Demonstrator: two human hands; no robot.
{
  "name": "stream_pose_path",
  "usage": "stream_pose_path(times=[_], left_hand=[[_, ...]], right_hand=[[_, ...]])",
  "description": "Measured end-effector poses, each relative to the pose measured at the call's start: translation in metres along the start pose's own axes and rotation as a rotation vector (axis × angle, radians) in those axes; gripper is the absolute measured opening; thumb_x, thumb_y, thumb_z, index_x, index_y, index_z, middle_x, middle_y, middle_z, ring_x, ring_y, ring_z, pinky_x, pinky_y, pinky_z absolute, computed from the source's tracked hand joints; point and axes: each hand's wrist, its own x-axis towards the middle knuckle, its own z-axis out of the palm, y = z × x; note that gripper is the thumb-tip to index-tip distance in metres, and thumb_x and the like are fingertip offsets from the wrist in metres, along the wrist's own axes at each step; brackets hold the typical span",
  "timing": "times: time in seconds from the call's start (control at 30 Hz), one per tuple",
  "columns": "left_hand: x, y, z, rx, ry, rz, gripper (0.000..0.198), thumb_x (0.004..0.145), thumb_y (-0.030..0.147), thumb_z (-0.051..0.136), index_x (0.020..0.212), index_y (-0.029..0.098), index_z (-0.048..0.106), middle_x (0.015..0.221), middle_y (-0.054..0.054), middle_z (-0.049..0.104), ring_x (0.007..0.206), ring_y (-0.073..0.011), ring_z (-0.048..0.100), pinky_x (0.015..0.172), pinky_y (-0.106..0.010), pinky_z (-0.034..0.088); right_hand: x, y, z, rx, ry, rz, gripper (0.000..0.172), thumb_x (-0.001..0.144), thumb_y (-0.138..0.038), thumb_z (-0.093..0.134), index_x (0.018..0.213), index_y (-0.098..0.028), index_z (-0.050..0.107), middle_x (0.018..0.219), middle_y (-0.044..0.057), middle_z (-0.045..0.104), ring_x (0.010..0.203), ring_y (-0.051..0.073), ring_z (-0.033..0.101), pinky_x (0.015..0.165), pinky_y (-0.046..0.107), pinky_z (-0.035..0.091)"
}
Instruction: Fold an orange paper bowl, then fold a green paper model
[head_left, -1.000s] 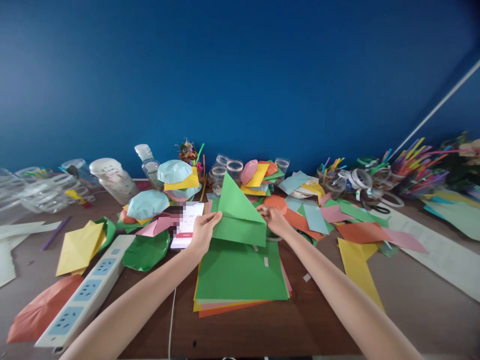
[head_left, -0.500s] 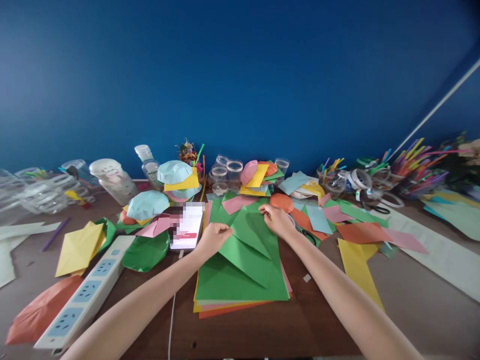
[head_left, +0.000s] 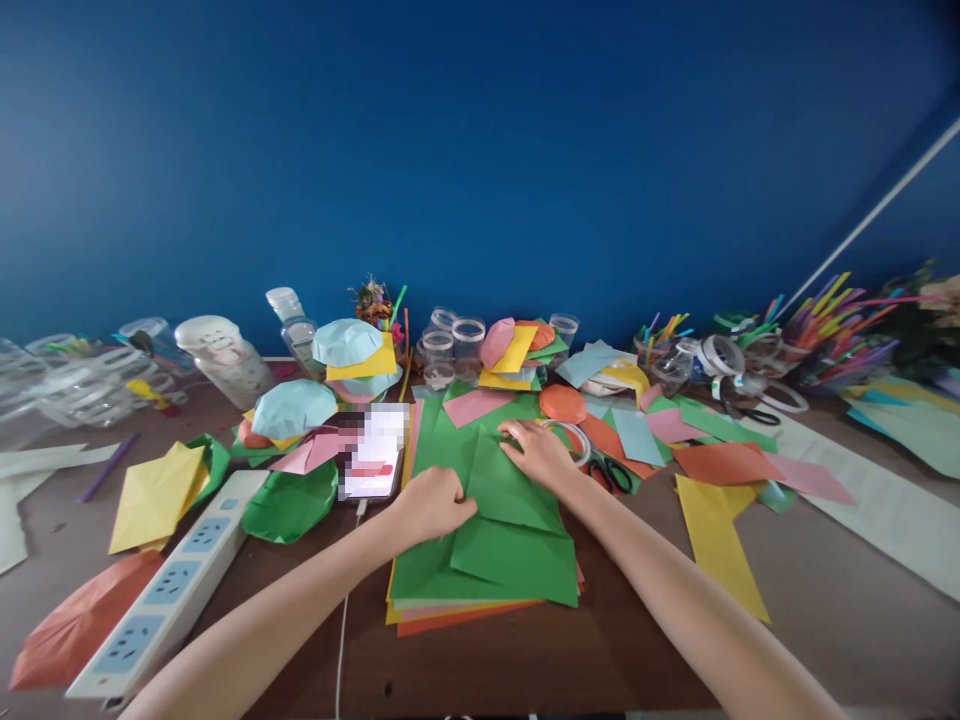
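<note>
Our folded green sheet (head_left: 510, 510) lies atop the paper stack (head_left: 465, 612), held down by our left hand (head_left: 435, 503), grip pressed together in a loose fist at the sheet's left edge, and our right hand (head_left: 536, 455), grip spread flat on its far part. We judge it may slip on the loose stack and crease crooked. Beyond the sheet, scissors (head_left: 611, 472) and scraps (head_left: 720, 465) litter the brown worktop (head_left: 637, 640) below a blue wall (head_left: 480, 150).
</note>
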Motion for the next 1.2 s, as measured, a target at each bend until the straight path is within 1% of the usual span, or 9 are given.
stream_pose_path(times=[0.1,0.23,0.33,0.47,0.53,0.63,0.83,1.03,1.2], left_hand=[[-0.003,0.009,-0.002,0.272,0.196,-0.004,0.038,0.077,0.035,0.048,0.044,0.017,0.053,0.044,-0.006,0.052,0.045,-0.0175,0.052,0.049,-0.027,0.029],[-0.001,0.021,-0.004,0.402,0.296,-0.002,0.039,0.088,0.038,0.034,0.070,0.018,0.062,0.067,-0.007,0.062,0.061,-0.0186,0.058,0.058,-0.027,0.035],[0.011,0.027,0.000,0.444,0.343,0.117,0.032,0.091,0.029,0.031,0.085,0.019,0.060,0.083,-0.006,0.063,0.077,-0.0186,0.059,0.067,-0.028,0.039],[0.036,0.023,0.013,0.562,0.384,0.206,0.030,0.089,0.022,0.034,0.106,0.010,0.056,0.111,-0.016,0.058,0.104,-0.0244,0.052,0.085,-0.035,0.039],[0.047,0.018,0.019,0.596,0.380,0.212,0.033,0.088,0.019,0.036,0.113,0.005,0.053,0.117,-0.019,0.055,0.109,-0.0258,0.050,0.090,-0.036,0.037],[0.055,0.011,0.025,0.622,0.374,0.241,0.035,0.086,0.016,0.037,0.115,0.003,0.052,0.119,-0.020,0.054,0.112,-0.0261,0.048,0.095,-0.039,0.032],[0.055,0.008,0.026,0.625,0.405,0.254,0.036,0.084,0.016,0.038,0.115,0.004,0.053,0.117,-0.018,0.056,0.110,-0.0273,0.049,0.100,-0.044,0.026],[0.055,0.005,0.024,0.564,0.426,0.278,0.040,0.087,0.022,0.036,0.123,0.009,0.048,0.130,-0.014,0.048,0.120,-0.0283,0.041,0.104,-0.047,0.021],[0.055,0.000,0.024,0.505,0.398,0.294,0.042,0.090,0.027,0.032,0.126,0.011,0.045,0.134,-0.012,0.045,0.124,-0.0281,0.037,0.106,-0.051,0.014]], right_hand=[[-0.002,-0.006,-0.002,-0.029,0.007,-0.022,0.021,0.086,-0.021,0.046,0.104,-0.019,0.055,0.098,0.007,0.064,0.093,0.019,0.057,0.079,0.027,0.040],[-0.003,-0.012,-0.004,-0.058,0.035,0.047,0.023,0.088,-0.020,0.041,0.107,-0.019,0.054,0.096,0.006,0.065,0.089,0.017,0.059,0.074,0.024,0.040],[-0.003,-0.013,-0.003,-0.088,0.046,0.080,0.025,0.088,-0.019,0.039,0.109,-0.018,0.053,0.096,0.007,0.065,0.088,0.017,0.059,0.072,0.023,0.040],[-0.003,-0.014,0.000,-0.104,0.057,0.082,0.026,0.088,-0.020,0.041,0.112,-0.017,0.052,0.096,0.008,0.065,0.088,0.018,0.059,0.072,0.025,0.041],[-0.003,-0.015,0.001,-0.116,0.065,0.082,0.027,0.088,-0.022,0.041,0.113,-0.017,0.051,0.096,0.008,0.065,0.088,0.019,0.059,0.072,0.027,0.041],[-0.004,-0.018,0.004,-0.135,0.087,0.065,0.028,0.088,-0.023,0.041,0.114,-0.017,0.049,0.099,0.009,0.063,0.091,0.020,0.057,0.073,0.028,0.042],[-0.005,-0.021,0.007,-0.220,0.101,0.002,0.030,0.086,-0.021,0.044,0.116,-0.015,0.047,0.098,0.009,0.061,0.089,0.022,0.054,0.073,0.030,0.043],[-0.005,-0.017,0.011,-0.234,0.098,-0.028,0.031,0.085,-0.022,0.047,0.116,-0.015,0.047,0.098,0.009,0.059,0.088,0.022,0.052,0.076,0.032,0.043],[-0.004,-0.013,0.015,-0.217,0.107,-0.046,0.029,0.086,-0.023,0.047,0.114,-0.015,0.048,0.100,0.009,0.058,0.091,0.023,0.051,0.079,0.034,0.043]])
